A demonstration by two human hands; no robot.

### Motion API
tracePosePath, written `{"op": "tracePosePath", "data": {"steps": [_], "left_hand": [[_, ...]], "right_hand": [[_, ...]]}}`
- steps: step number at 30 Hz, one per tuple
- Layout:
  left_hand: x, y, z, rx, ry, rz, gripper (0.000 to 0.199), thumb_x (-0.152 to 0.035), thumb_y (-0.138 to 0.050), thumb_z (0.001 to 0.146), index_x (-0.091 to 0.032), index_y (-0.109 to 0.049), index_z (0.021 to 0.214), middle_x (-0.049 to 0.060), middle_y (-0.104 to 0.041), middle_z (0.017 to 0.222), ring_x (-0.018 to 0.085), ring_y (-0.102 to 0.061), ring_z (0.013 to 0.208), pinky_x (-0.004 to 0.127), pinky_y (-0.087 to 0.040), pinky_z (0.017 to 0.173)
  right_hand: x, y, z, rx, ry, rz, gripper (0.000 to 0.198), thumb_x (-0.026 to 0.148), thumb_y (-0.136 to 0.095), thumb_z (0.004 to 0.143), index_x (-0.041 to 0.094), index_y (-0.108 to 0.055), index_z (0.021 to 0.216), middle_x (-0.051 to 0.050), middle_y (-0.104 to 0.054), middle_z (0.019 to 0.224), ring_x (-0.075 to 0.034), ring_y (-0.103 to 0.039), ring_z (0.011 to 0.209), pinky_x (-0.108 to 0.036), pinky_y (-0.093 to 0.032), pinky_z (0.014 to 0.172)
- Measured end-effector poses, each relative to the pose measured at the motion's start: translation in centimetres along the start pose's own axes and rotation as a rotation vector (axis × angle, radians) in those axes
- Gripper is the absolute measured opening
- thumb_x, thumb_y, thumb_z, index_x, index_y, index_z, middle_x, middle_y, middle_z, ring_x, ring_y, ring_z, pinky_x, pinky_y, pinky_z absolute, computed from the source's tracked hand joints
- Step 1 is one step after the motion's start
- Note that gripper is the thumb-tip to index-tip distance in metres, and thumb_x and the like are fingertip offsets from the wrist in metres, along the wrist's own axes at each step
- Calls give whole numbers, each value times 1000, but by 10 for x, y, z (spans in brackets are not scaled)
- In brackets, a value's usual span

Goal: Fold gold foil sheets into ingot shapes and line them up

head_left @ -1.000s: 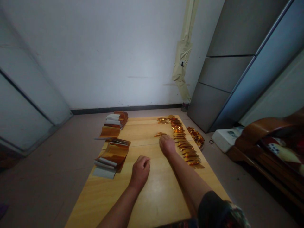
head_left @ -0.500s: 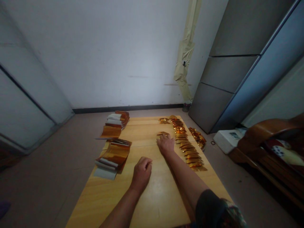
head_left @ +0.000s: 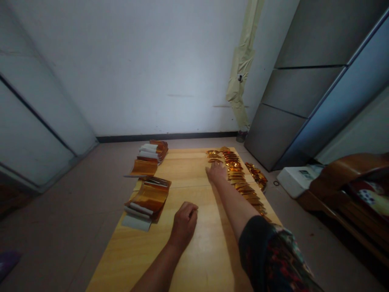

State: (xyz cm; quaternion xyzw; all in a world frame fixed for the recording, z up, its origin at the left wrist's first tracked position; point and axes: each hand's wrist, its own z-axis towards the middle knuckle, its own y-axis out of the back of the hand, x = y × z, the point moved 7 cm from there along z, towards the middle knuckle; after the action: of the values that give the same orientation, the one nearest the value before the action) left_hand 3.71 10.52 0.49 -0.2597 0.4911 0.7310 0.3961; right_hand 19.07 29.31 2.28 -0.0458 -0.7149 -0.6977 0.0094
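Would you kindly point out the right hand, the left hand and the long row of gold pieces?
Right hand [head_left: 218, 173]: head view, back of hand.
Left hand [head_left: 184, 221]: head view, back of hand.
Long row of gold pieces [head_left: 242, 186]: head view, its middle.

Dim light, brightest on wall [head_left: 185, 77]

Single head-worn view from above the table [head_left: 209, 255], facing forward and down toward the wall [head_left: 146, 73]; left hand [head_left: 184, 222] and right hand [head_left: 217, 172] mid-range, table's far end small, detail there probably unreliable.
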Motion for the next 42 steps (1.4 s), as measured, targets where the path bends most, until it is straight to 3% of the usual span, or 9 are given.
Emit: {"op": "tracePosePath", "data": {"steps": [12,20,25,31,36,39,42], "left_hand": [[-4,0,-3,9,-2,-9,15,-14,-48,84,-19,-61,78,2,-62,80,15,-61,78,26,-49,72],[-4,-1,-1,21,5,3,16,-16,-46,85,-20,-60,79,3,-62,81,16,-61,79,28,-50,73],[-5,0,-1,16,-9,2,16,-16,-47,85,-20,-61,79,3,-62,81,16,-61,79,28,-50,72],[-3,-1,1,-2,8,4,16,-15,-48,82,-20,-63,78,2,-64,80,15,-62,79,26,-50,73],[-13,2,1,18,-40,70,18,-15,-47,84,-20,-63,81,3,-64,83,15,-61,81,27,-49,76],[-27,22,8,45,-100,322,18,-17,-46,86,-20,-64,80,6,-66,86,20,-59,87,32,-47,80],[-27,62,25,-3,1,633,15,-21,-51,84,-20,-66,86,9,-68,92,26,-58,94,38,-44,85]], "right_hand": [[1,-8,8,-56,-50,-14,61,53,-30,96,11,-49,135,-21,-49,138,-33,-38,126,-49,-30,97],[1,-11,9,-12,-48,-4,65,54,-23,96,12,-42,142,-21,-43,142,-35,-32,130,-53,-26,99],[2,-8,2,-46,-51,-16,62,52,-26,96,11,-45,139,-21,-45,140,-36,-37,125,-53,-28,97],[24,-18,-37,-33,59,29,59,50,-26,97,17,-41,144,-19,-34,152,-35,-38,125,-56,-31,95],[36,-28,-96,-50,201,70,56,49,-35,96,18,-44,142,-17,-40,149,-34,-34,132,-61,-25,103],[33,-32,-127,-61,303,90,56,47,-38,95,18,-43,143,-15,-39,150,-33,-31,136,-62,-22,107],[26,-37,-146,-38,374,101,56,46,-41,95,19,-43,144,-14,-38,151,-32,-30,138,-59,-22,110]]}}
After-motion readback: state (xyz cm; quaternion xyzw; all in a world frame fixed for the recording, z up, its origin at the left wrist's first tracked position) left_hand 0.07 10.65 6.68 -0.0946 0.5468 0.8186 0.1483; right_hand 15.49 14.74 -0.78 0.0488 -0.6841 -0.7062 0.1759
